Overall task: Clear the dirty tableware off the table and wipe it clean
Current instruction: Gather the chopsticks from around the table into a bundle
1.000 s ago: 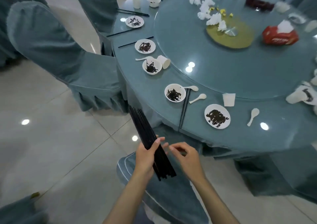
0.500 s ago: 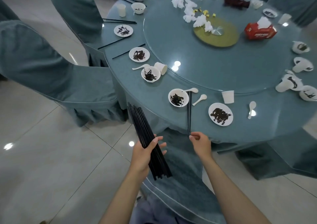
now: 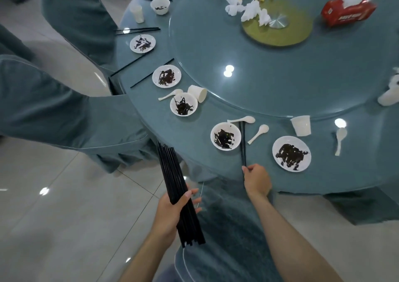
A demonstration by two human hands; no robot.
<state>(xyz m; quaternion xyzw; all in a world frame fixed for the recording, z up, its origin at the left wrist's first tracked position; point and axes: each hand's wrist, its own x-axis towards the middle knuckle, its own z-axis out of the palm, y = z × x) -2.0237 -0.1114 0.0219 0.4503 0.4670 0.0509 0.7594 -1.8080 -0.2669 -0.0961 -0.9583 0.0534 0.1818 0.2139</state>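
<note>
Our table, total mess

Round teal table [image 3: 367, 169] fills the upper right; along its lower-left rim we've got a smeared plate [image 3: 291, 153], dirty bowl [image 3: 225, 136], white spoon [image 3: 258, 133], paper cup [image 3: 300, 125], pair of chopsticks [image 3: 243, 143], plus a tissue box [image 3: 348, 10] and crumpled napkins [image 3: 248, 9] up top on the glass turntable [image 3: 280, 76].

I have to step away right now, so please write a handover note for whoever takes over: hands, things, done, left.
Left hand grips a bundle of black chopsticks, off the table edge.
Right hand pinches the near end of a chopstick pair lying beside a dirty bowl.
Done: some chopsticks gathered.
Left: other chopsticks, bowls, plates, spoons, cups, tissues; then wipe the table.
</note>
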